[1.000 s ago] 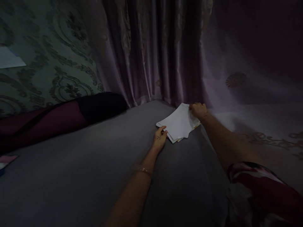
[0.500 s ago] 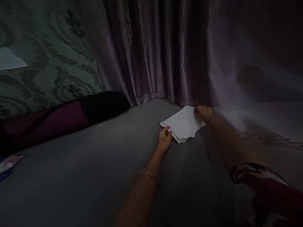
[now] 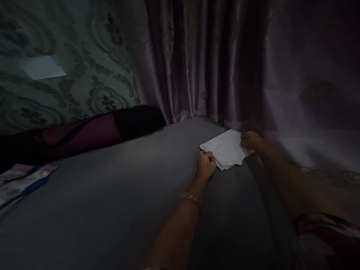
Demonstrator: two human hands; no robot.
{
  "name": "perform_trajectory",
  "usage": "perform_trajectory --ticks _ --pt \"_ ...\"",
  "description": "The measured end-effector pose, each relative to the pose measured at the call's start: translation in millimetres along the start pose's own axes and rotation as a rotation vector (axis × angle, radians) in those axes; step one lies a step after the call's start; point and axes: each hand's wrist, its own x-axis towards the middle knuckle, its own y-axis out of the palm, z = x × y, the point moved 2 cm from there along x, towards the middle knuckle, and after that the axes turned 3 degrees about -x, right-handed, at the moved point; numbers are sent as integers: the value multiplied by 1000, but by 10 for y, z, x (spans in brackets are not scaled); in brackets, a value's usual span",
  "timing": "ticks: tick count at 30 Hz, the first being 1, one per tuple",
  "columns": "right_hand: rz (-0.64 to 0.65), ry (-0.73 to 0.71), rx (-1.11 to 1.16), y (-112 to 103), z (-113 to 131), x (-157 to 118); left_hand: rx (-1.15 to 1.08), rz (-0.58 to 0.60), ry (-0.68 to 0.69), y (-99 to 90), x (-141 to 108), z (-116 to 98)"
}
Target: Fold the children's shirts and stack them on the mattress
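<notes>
A folded white garment (image 3: pixel 225 148) lies flat on the grey bed surface near the curtain, with several layers showing at its near edge. My left hand (image 3: pixel 206 165) is closed on its near left edge, thumb and fingers pinching the fabric. At the opposite side, my right hand (image 3: pixel 252 141) is closed at the garment's right edge. Its fingertips are dim and partly hidden, but they appear to grip the cloth.
A dark and maroon long bundle (image 3: pixel 107 129) lies along the patterned green wall (image 3: pixel 78 37). Purple curtains (image 3: pixel 194 67) hang behind the bed (image 3: pixel 112 198). Colourful folded cloths (image 3: pixel 25 183) lie at the left edge, and a white sheet (image 3: pixel 45 67) is against the wall.
My view has turned left, so the scene has shifted right and more of the colourful cloths shows. Both hands stay at the white garment's edges.
</notes>
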Motion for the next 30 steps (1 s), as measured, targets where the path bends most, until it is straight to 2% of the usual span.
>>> perform_trajectory --ticks 2,7,9,11,14,17,21,26,30 --pt "0 -16 -21 -23 134 -48 19 -7 15 -7 -21 -43" --pt "-112 -291 95 -60 774 -349 -28 -135 -41 -101 4 -55" --pt "-111 -369 147 -49 1063 -557 -82 -54 -86 -142 60 -25" --pt "-141 -440 248 -38 1331 -781 -160 104 -137 -204 121 14" --pt "-192 -530 433 2 1662 -1091 -229 244 -174 -436 168 91" --pt "-146 -608 519 138 1909 -1341 -230 247 -185 -849 106 242" --pt "8 -696 543 490 2142 -1583 -281 234 -317 -1554 -125 577" --pt "122 -781 515 878 2262 -1738 -215 120 -382 -2657 -518 892" --pt "142 -773 558 955 2255 -1748 17 -45 -433 -3656 -889 953"
